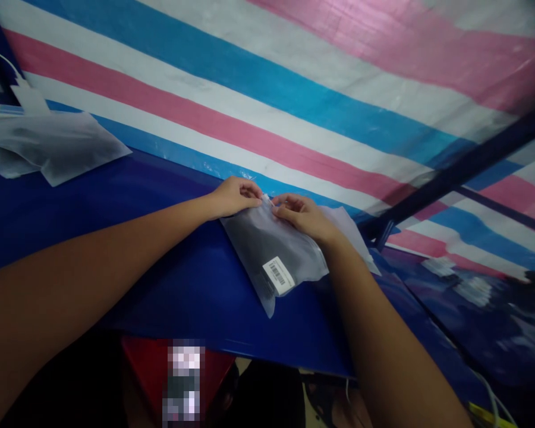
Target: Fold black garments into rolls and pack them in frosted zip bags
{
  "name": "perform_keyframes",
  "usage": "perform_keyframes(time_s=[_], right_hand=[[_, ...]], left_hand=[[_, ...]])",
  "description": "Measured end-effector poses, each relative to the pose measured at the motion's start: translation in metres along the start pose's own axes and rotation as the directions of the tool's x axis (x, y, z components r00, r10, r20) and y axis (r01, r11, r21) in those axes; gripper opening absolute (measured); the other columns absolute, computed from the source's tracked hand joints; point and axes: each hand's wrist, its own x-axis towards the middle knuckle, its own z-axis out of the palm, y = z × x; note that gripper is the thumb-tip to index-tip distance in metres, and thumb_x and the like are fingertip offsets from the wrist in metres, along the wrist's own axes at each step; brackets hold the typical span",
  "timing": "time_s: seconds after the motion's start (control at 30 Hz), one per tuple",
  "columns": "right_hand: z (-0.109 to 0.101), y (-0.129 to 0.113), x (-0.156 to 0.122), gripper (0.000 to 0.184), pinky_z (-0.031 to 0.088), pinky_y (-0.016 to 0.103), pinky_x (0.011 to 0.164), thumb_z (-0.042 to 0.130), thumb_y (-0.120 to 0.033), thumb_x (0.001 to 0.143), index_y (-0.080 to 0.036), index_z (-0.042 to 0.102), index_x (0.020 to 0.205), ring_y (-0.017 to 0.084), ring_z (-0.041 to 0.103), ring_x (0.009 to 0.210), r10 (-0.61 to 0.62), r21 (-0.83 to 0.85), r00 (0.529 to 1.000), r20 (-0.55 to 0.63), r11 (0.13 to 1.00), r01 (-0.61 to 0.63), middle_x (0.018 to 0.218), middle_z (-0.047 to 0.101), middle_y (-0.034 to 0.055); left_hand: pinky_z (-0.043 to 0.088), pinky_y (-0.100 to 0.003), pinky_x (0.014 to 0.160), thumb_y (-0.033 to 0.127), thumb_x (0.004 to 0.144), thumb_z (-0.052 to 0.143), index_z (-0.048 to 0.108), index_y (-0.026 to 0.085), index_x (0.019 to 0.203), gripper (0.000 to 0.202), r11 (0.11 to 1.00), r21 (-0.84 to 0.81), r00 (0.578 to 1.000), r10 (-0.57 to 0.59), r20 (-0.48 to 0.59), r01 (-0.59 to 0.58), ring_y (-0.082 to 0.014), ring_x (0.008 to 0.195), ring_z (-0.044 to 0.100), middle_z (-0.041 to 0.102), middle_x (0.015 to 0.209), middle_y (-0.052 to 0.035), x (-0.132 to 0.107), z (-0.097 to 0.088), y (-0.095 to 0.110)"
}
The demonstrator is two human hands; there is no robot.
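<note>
A frosted plastic zip bag (289, 244) with something dark inside lies tilted on the blue table, a white barcode label (277, 274) near its lower end. At the bag's far edge my left hand (237, 196) pinches the top with thumb and fingers. Just to the right, my right hand (301, 213) grips the same edge, close to a small white piece that looks like the zip slider (266, 199). Both hands are closed on the bag. Partly behind my right wrist lies another pale bag (350, 232).
Several frosted bags (71, 145) lie at the table's left end. Striped plastic sheeting (249, 101) hangs behind the blue table (182, 285). A dark metal bar (455, 166) slants at the right, beyond which small packets (472, 290) lie on another blue surface.
</note>
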Motion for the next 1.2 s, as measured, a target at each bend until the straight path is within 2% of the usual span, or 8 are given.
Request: perform_keyframes(time_s=[0.1, 0.23, 0.43, 0.67, 0.8, 0.97, 1.2], right_hand=[[-0.001, 0.003, 0.001, 0.032, 0.037, 0.029, 0.058, 0.083, -0.044, 0.079, -0.022, 0.075, 0.101, 0.014, 0.052, 0.061, -0.028, -0.046, 1.000, 0.010, 0.999, 0.029, 0.070, 0.063, -0.0021], [-0.003, 0.005, 0.002, 0.031, 0.034, 0.029, 0.057, 0.082, -0.045, 0.082, -0.021, 0.075, 0.101, 0.013, 0.049, 0.060, -0.046, -0.095, 0.999, 0.019, 0.994, 0.048, 0.069, 0.061, -0.0028], [-0.002, 0.002, 0.000, 0.029, 0.028, 0.029, 0.055, 0.080, -0.044, 0.085, -0.021, 0.074, 0.101, 0.011, 0.040, 0.056, -0.063, -0.159, 0.997, 0.050, 0.985, 0.070, 0.062, 0.049, -0.0062], [-0.004, 0.009, 0.003, 0.027, 0.025, 0.030, 0.055, 0.079, -0.043, 0.087, -0.021, 0.073, 0.102, 0.010, 0.039, 0.055, -0.086, -0.125, 0.994, 0.063, 0.988, 0.093, 0.064, 0.051, -0.0066], [-0.003, 0.012, 0.004, 0.025, 0.026, 0.030, 0.056, 0.079, -0.040, 0.087, -0.021, 0.072, 0.102, 0.010, 0.039, 0.055, -0.092, -0.104, 0.994, 0.061, 0.990, 0.098, 0.062, 0.050, -0.0070], [-0.002, 0.011, 0.005, 0.026, 0.024, 0.030, 0.055, 0.079, -0.042, 0.089, -0.020, 0.072, 0.101, 0.010, 0.038, 0.054, -0.111, -0.142, 0.992, 0.053, 0.983, 0.117, 0.060, 0.050, -0.0069], [-0.001, 0.010, 0.006, 0.025, 0.027, 0.030, 0.056, 0.081, -0.043, 0.087, -0.020, 0.077, 0.097, 0.010, 0.039, 0.056, -0.157, -0.180, 0.987, 0.018, 0.971, 0.157, 0.062, 0.050, -0.0055]], left_hand=[[0.059, -0.039, 0.098, 0.009, 0.074, 0.081, 0.077, 0.019, 0.081, 0.013, 1.000, -0.023, 1.000, 0.021, -0.011, -0.022, -0.0181, 0.090, 0.074, 0.080, 0.089, -0.0044, 0.003, 0.001, -0.003], [0.059, -0.037, 0.092, 0.009, 0.073, 0.080, 0.076, 0.019, 0.078, 0.012, 0.996, -0.018, 0.996, 0.086, -0.015, -0.086, -0.0166, 0.083, 0.072, 0.078, 0.083, -0.0029, 0.003, 0.001, -0.005], [0.057, -0.034, 0.085, 0.012, 0.073, 0.079, 0.076, 0.020, 0.077, 0.010, 0.990, 0.026, 0.990, 0.141, -0.015, -0.141, -0.0157, 0.080, 0.070, 0.077, 0.082, -0.0030, 0.003, 0.000, -0.005], [0.053, -0.031, 0.077, 0.013, 0.072, 0.077, 0.074, 0.019, 0.077, 0.009, 0.981, 0.061, 0.983, 0.184, -0.019, -0.182, -0.0150, 0.077, 0.068, 0.074, 0.079, -0.0024, 0.002, 0.002, -0.002], [0.052, -0.031, 0.077, 0.020, 0.080, 0.078, 0.075, 0.018, 0.079, 0.003, 0.980, 0.108, 0.983, 0.176, -0.057, -0.169, -0.0150, 0.078, 0.067, 0.075, 0.080, -0.0032, 0.000, 0.003, 0.003], [0.053, -0.032, 0.081, 0.017, 0.081, 0.078, 0.077, 0.017, 0.081, 0.001, 0.982, 0.122, 0.985, 0.151, -0.076, -0.142, -0.0162, 0.081, 0.068, 0.076, 0.082, -0.0037, 0.001, 0.003, 0.004], [0.052, -0.033, 0.082, 0.015, 0.083, 0.078, 0.077, 0.018, 0.079, 0.004, 0.989, 0.100, 0.989, 0.118, -0.093, -0.109, -0.0166, 0.083, 0.068, 0.077, 0.083, -0.0030, 0.002, 0.003, 0.006]])
